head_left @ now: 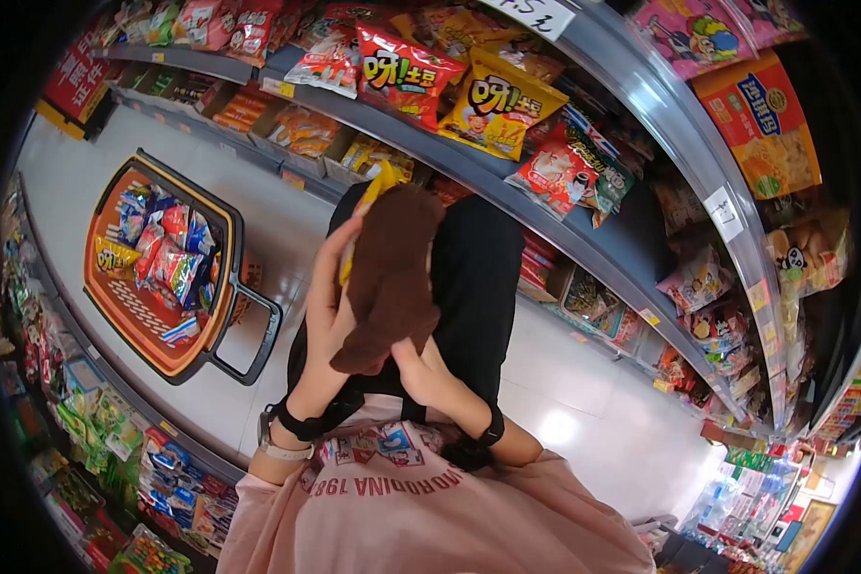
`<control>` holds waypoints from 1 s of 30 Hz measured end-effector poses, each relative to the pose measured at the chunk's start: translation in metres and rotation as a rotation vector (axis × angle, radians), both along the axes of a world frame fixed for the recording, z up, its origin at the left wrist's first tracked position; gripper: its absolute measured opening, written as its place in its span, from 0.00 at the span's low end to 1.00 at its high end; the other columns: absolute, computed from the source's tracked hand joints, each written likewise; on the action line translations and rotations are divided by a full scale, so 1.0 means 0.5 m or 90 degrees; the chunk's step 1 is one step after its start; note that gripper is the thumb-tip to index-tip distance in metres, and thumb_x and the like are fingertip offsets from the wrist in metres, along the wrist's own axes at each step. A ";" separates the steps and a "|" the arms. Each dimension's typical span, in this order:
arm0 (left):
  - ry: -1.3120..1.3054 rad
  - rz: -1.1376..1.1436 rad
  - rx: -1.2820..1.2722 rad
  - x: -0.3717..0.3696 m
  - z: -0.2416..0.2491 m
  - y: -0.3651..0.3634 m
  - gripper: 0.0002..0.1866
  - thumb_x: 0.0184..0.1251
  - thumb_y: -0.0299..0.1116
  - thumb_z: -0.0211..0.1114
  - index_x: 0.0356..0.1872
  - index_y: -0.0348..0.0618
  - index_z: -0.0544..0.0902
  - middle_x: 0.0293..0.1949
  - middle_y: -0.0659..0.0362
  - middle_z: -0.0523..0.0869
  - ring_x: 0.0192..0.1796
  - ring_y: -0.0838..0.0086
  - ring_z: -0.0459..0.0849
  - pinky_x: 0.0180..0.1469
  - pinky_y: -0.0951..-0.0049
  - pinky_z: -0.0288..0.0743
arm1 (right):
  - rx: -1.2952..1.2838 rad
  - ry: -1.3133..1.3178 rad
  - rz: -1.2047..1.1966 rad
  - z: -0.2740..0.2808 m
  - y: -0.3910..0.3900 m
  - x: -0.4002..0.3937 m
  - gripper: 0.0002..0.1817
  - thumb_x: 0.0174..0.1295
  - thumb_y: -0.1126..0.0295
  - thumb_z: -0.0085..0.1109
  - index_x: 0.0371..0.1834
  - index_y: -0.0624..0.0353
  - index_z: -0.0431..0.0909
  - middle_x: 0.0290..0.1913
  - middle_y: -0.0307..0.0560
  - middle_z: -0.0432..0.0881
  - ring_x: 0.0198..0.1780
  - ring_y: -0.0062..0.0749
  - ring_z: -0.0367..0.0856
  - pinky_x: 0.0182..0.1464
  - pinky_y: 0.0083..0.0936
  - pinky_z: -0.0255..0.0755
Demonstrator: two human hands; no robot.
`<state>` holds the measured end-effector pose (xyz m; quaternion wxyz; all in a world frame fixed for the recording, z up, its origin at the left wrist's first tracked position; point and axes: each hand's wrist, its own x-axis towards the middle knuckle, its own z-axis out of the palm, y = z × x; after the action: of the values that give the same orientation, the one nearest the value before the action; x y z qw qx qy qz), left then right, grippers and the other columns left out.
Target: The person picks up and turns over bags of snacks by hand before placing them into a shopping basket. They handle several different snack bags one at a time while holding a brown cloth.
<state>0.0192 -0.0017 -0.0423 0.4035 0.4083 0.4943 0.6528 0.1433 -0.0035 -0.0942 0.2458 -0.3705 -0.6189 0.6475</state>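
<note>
Right of the shopping basket [153, 311], the left hand [326, 304] curls around a yellow packet [384, 180], mostly behind a brown item [392, 268]; the right hand [425, 375] touches that item's lower end, its grip too hidden to tell.

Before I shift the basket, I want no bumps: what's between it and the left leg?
In the head view, pale floor tiles lie between the basket and the left leg.

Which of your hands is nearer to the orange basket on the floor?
Left. The orange basket lies off to the person's left; the left hand is on that side, apart from it, and the right hand is farther across.
</note>
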 end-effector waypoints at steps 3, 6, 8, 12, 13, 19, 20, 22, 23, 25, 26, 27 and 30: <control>-0.024 0.009 -0.109 0.005 0.006 -0.026 0.20 0.56 0.24 0.42 0.52 0.36 0.63 0.53 0.54 0.66 0.56 0.71 0.64 0.57 0.75 0.54 | -0.044 0.061 -0.089 0.036 0.027 -0.006 0.34 0.61 0.54 0.34 0.61 0.66 0.36 0.62 0.52 0.42 0.62 0.34 0.45 0.60 0.25 0.42; 0.043 0.005 0.026 -0.006 0.029 -0.038 0.18 0.59 0.29 0.41 0.51 0.34 0.64 0.51 0.51 0.68 0.55 0.70 0.65 0.57 0.75 0.54 | -0.143 0.160 -0.238 0.044 0.069 0.012 0.30 0.61 0.50 0.29 0.59 0.62 0.49 0.56 0.49 0.58 0.58 0.31 0.56 0.58 0.24 0.51; -0.029 -0.015 0.024 -0.023 0.033 -0.053 0.20 0.64 0.37 0.42 0.53 0.35 0.61 0.53 0.51 0.66 0.57 0.69 0.64 0.57 0.73 0.54 | -0.216 0.312 -0.240 0.056 0.115 0.023 0.30 0.61 0.48 0.29 0.60 0.58 0.47 0.59 0.46 0.56 0.60 0.33 0.54 0.59 0.26 0.50; -0.100 0.048 -0.109 -0.031 0.015 -0.057 0.22 0.64 0.36 0.42 0.57 0.38 0.53 0.54 0.55 0.62 0.55 0.73 0.63 0.57 0.76 0.53 | -0.428 0.544 -0.074 0.031 0.135 0.062 0.37 0.54 0.44 0.39 0.61 0.57 0.45 0.61 0.45 0.53 0.62 0.36 0.50 0.61 0.31 0.47; -0.037 0.029 -0.108 -0.025 0.024 -0.041 0.22 0.64 0.35 0.43 0.57 0.38 0.53 0.53 0.55 0.63 0.55 0.74 0.62 0.57 0.77 0.52 | -0.487 0.557 -0.056 0.005 0.123 0.079 0.39 0.52 0.46 0.44 0.61 0.58 0.45 0.60 0.46 0.54 0.62 0.36 0.50 0.61 0.32 0.47; -0.186 -0.075 -0.102 -0.065 -0.053 -0.015 0.38 0.51 0.39 0.61 0.58 0.37 0.48 0.56 0.54 0.58 0.58 0.72 0.58 0.57 0.74 0.52 | -0.264 0.339 -0.033 0.051 0.094 0.052 0.45 0.36 0.72 0.62 0.60 0.61 0.46 0.53 0.49 0.63 0.56 0.35 0.61 0.56 0.29 0.56; -0.333 -0.196 -0.152 -0.072 -0.043 -0.026 0.37 0.51 0.38 0.61 0.58 0.37 0.51 0.54 0.55 0.63 0.56 0.72 0.62 0.57 0.73 0.55 | -0.318 0.343 -0.034 0.046 0.096 0.060 0.46 0.35 0.77 0.62 0.60 0.61 0.45 0.51 0.48 0.65 0.53 0.34 0.64 0.54 0.26 0.59; -0.421 -0.335 -0.095 -0.075 -0.052 -0.039 0.32 0.51 0.39 0.61 0.56 0.38 0.58 0.51 0.57 0.69 0.53 0.73 0.67 0.54 0.73 0.60 | -0.304 0.323 -0.029 0.057 0.096 0.060 0.45 0.36 0.77 0.62 0.60 0.62 0.46 0.51 0.47 0.64 0.53 0.33 0.64 0.53 0.25 0.59; -0.441 -0.341 -0.046 -0.067 -0.043 -0.040 0.30 0.52 0.38 0.60 0.55 0.38 0.60 0.50 0.57 0.70 0.52 0.74 0.68 0.54 0.73 0.61 | -0.289 0.304 -0.023 0.074 0.097 0.054 0.44 0.36 0.77 0.61 0.60 0.62 0.46 0.51 0.47 0.64 0.52 0.32 0.64 0.53 0.24 0.58; -0.458 -0.250 -0.141 -0.050 -0.037 -0.038 0.28 0.54 0.38 0.59 0.54 0.37 0.60 0.50 0.57 0.70 0.52 0.74 0.69 0.53 0.74 0.62 | -0.158 0.193 -0.013 0.101 0.115 0.056 0.37 0.44 0.73 0.60 0.58 0.63 0.51 0.53 0.46 0.64 0.50 0.26 0.64 0.51 0.21 0.60; -0.490 -0.261 -0.159 -0.049 -0.038 -0.034 0.27 0.56 0.38 0.57 0.53 0.37 0.61 0.50 0.57 0.70 0.52 0.74 0.69 0.53 0.74 0.62 | -0.135 0.098 0.007 0.125 0.130 0.060 0.34 0.45 0.71 0.60 0.56 0.64 0.55 0.50 0.44 0.67 0.48 0.23 0.66 0.49 0.20 0.61; -0.473 -0.259 -0.195 -0.046 -0.034 -0.035 0.26 0.56 0.39 0.56 0.54 0.37 0.60 0.50 0.57 0.69 0.52 0.74 0.68 0.53 0.74 0.62 | -0.113 0.004 0.029 0.150 0.139 0.061 0.32 0.46 0.70 0.60 0.54 0.65 0.58 0.47 0.43 0.70 0.46 0.21 0.67 0.47 0.20 0.62; -0.541 -0.248 -0.173 -0.022 -0.026 -0.038 0.26 0.58 0.39 0.54 0.54 0.38 0.60 0.51 0.57 0.69 0.52 0.73 0.69 0.53 0.74 0.63 | 0.007 -0.156 0.014 0.172 0.147 0.094 0.21 0.44 0.65 0.62 0.38 0.67 0.71 0.32 0.42 0.77 0.35 0.19 0.72 0.40 0.17 0.66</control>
<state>0.0080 -0.0205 -0.0555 0.7339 0.1341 0.2812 0.6036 0.1904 0.0698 -0.0080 0.1632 -0.4387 -0.6518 0.5967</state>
